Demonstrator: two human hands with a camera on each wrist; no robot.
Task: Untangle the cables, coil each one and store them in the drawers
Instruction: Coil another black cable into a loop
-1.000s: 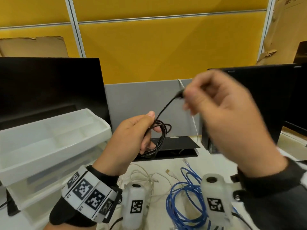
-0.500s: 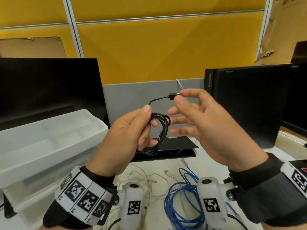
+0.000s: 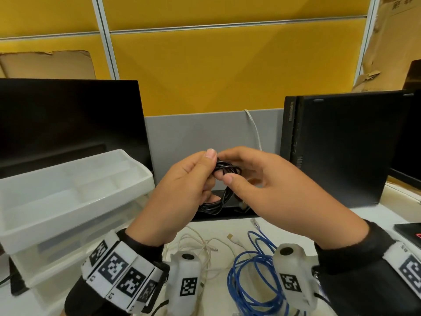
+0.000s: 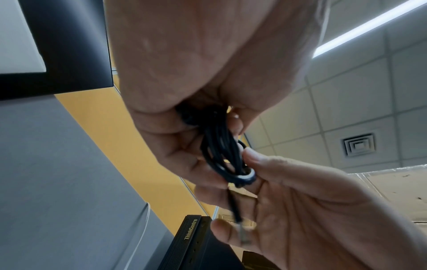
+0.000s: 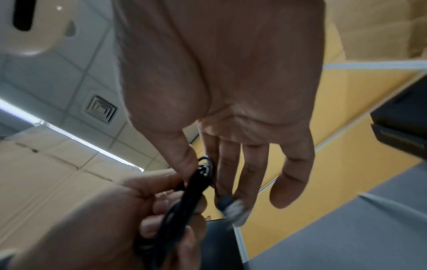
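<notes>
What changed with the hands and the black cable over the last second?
The right hand, which held the cable's loose plug end up and away from the coil, has come down to the left hand and now pinches the black cable at the bundle, winding the tail around it. The left hand still grips the coil. The blue cable, white cable and drawer have not moved.

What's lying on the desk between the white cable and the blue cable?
In the head view, a loose connector with a yellowish tip on a white lead lies between the white cable and the blue cable.
</notes>
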